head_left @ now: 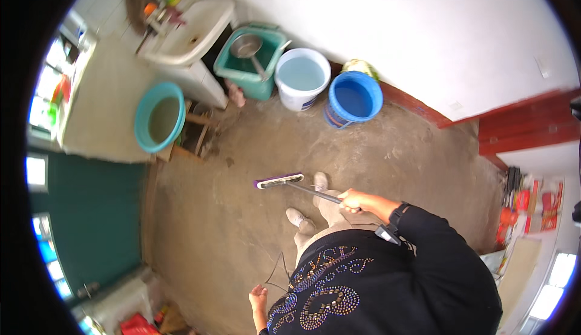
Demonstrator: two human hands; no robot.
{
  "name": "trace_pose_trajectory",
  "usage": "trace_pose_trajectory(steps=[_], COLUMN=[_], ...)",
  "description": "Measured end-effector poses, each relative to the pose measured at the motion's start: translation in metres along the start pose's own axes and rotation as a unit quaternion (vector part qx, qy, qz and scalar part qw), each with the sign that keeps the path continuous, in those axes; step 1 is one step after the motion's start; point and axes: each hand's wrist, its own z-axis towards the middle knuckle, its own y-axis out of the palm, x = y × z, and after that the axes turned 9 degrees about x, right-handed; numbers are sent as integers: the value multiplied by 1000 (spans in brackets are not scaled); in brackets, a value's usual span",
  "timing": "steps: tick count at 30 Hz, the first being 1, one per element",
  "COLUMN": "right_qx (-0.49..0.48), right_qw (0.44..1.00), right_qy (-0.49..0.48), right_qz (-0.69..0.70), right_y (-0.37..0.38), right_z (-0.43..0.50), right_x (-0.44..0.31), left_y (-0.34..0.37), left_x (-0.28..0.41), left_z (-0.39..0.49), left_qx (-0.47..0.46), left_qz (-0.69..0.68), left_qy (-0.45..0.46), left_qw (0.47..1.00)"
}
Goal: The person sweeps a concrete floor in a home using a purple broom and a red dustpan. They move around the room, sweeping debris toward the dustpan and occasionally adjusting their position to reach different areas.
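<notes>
My right hand [352, 200] is closed around the grey handle of a broom [313, 192], near its upper end. The broom's white and purple head [279, 180] lies low over the concrete floor, in front of my shoes. At the lower left of the view my left hand [258, 291] hangs beside my body, away from the broom, with its fingers curled. A thin dark cable loops close to it. Whether anything is inside its fingers cannot be told.
Along the white wall stand a blue bucket [335, 108], a white bucket [295, 96] and a green tub [258, 91] with a metal ladle. A turquoise basin [141, 121] rests on a wooden stool near the sink [170, 53]. A green door [95, 208] is at the left.
</notes>
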Motion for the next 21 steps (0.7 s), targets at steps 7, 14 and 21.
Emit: trace_pose_trajectory(steps=[7, 14, 21], right_qx=[74, 245, 332], right_qw=[993, 932, 904], right_qy=[21, 78, 38], right_qz=[85, 254, 267], right_y=[-99, -184, -308], right_z=[-47, -49, 14], right_x=[87, 190, 277], left_y=[-16, 38, 175], left_x=[51, 37, 88], left_z=[54, 115, 59], left_qx=[23, -35, -89], left_qz=[23, 87, 194], left_qy=[89, 104, 132], left_qw=[995, 990, 968])
